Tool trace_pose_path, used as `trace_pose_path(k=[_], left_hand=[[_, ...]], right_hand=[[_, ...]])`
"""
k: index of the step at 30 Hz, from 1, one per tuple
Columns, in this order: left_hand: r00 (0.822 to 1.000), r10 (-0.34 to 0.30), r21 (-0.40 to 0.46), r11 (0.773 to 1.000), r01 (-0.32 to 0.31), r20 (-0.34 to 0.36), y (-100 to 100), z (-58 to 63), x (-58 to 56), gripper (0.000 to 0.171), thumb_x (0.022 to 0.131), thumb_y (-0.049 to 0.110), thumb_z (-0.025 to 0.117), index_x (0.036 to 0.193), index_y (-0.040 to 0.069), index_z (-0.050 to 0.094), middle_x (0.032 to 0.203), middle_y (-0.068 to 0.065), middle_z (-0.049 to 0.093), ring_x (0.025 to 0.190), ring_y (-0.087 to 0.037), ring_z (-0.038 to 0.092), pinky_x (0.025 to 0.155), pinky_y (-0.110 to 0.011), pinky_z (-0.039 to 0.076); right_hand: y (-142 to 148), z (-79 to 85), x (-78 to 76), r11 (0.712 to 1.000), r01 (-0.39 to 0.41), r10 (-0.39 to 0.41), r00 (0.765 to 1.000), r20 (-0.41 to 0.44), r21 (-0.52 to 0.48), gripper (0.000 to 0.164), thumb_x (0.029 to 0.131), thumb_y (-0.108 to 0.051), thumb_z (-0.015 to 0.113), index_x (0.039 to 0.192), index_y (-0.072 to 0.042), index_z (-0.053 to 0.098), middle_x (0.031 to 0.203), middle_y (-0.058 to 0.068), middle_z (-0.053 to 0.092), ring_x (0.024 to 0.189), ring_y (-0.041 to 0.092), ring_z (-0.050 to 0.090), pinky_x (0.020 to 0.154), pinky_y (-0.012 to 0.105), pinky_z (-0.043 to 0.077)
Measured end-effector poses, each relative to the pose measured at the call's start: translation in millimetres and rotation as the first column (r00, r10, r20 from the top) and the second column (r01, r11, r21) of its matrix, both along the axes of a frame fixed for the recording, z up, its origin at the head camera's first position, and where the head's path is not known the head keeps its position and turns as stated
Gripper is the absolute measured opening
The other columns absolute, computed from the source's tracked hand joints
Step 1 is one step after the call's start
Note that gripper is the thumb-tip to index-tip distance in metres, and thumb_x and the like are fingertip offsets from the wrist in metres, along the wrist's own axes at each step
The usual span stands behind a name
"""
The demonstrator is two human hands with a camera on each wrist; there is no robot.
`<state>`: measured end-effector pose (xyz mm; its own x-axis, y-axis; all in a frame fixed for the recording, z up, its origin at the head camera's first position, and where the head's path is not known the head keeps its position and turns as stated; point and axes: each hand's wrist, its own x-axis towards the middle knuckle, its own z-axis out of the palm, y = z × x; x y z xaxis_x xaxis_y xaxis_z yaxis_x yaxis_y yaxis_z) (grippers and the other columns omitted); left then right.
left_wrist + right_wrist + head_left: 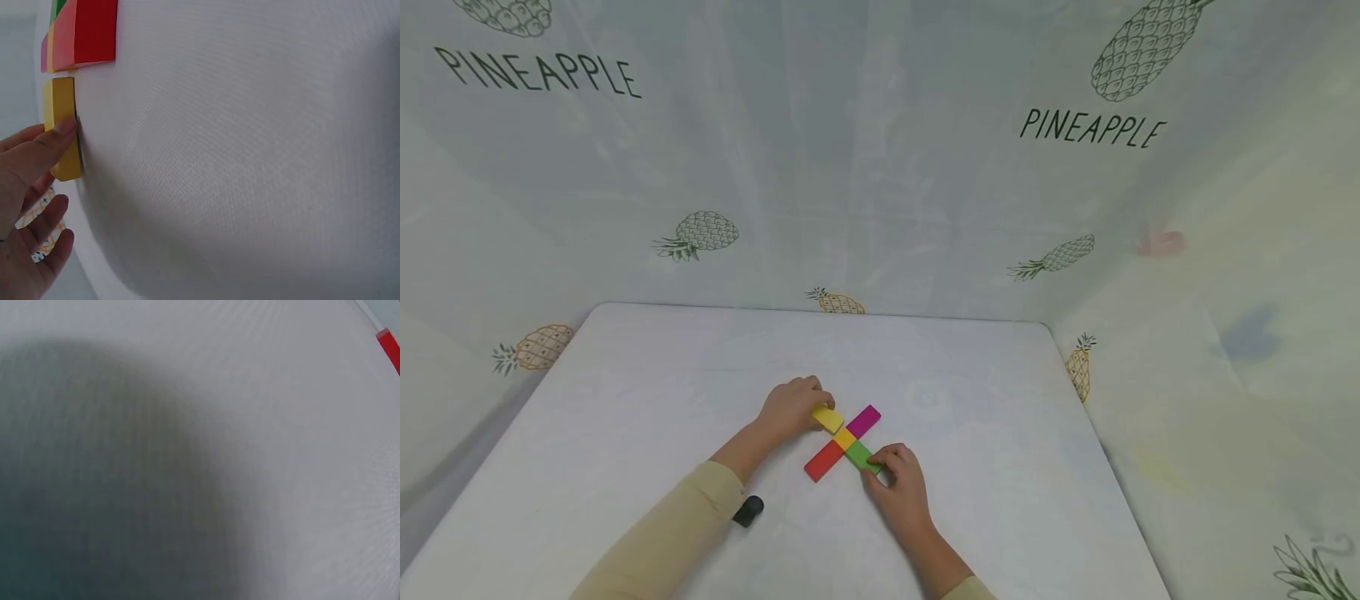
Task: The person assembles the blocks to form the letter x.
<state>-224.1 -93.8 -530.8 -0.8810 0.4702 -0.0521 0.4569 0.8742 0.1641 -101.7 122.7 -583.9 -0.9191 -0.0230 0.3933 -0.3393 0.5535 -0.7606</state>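
Observation:
Between thumb and fingers, my left hand (793,408) pinches a yellow block (828,418), whose near end points at a small orange-yellow square block (845,439). The left wrist view shows the thumb on the face of the yellow block (61,147), with a narrow gap between it and the other blocks. Around the square block lie a magenta block (864,421), a red block (824,461) and a green block (859,455), forming arms of a cross. My right hand (901,487) pinches the outer end of the green block.
The blocks lie on a white tabletop (700,375). A small black object (748,510) shows beside the left sleeve (666,537). Behind the table hangs a pale cloth (880,167) printed with pineapples. A dark blurred shadow covers much of the right wrist view.

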Motion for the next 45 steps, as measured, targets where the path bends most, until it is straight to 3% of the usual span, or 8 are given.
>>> trace_pose_path(k=[14, 30, 45], left_hand=[[0.999, -0.034, -0.03, 0.999, 0.034, -0.003, -1.4, -1.0, -1.9, 0.035, 0.074, 0.03, 0.086, 0.107, 0.031, 0.074, 0.093, 0.007, 0.053, 0.087, -0.013, 0.049, 0.072, -0.027, 0.044], [0.999, -0.048, -0.026, 0.999, 0.048, 0.014, -1.1, -6.7, -4.7, 0.036, 0.074, 0.029, 0.086, 0.107, 0.033, 0.074, 0.094, 0.008, 0.053, 0.09, -0.013, 0.049, 0.074, -0.027, 0.044], [0.998, -0.053, 0.004, 0.999, 0.053, 0.02, -1.4, -8.3, -3.4, 0.036, 0.074, 0.028, 0.086, 0.108, 0.032, 0.074, 0.093, 0.009, 0.053, 0.089, -0.012, 0.049, 0.074, -0.026, 0.044]], right_hand=[[-0.4, 0.3, -0.5, 1.0, 0.009, -0.01, 1.0, 0.02, 0.008, 0.015, 0.078, -0.008, 0.08, 0.088, -0.016, 0.072, 0.095, -0.006, 0.059, 0.091, 0.012, 0.055, 0.08, 0.028, 0.048], [-1.4, 3.1, 0.8, 1.0, 0.017, -0.019, 0.994, 0.111, 0.016, 0.013, 0.081, -0.011, 0.079, 0.091, -0.017, 0.072, 0.098, -0.008, 0.058, 0.094, 0.01, 0.054, 0.083, 0.028, 0.048], [-0.9, 2.6, 0.1, 1.0, 0.018, -0.019, 0.996, 0.081, 0.018, 0.013, 0.08, -0.012, 0.079, 0.09, -0.017, 0.072, 0.097, -0.01, 0.058, 0.093, 0.01, 0.054, 0.081, 0.028, 0.049]])
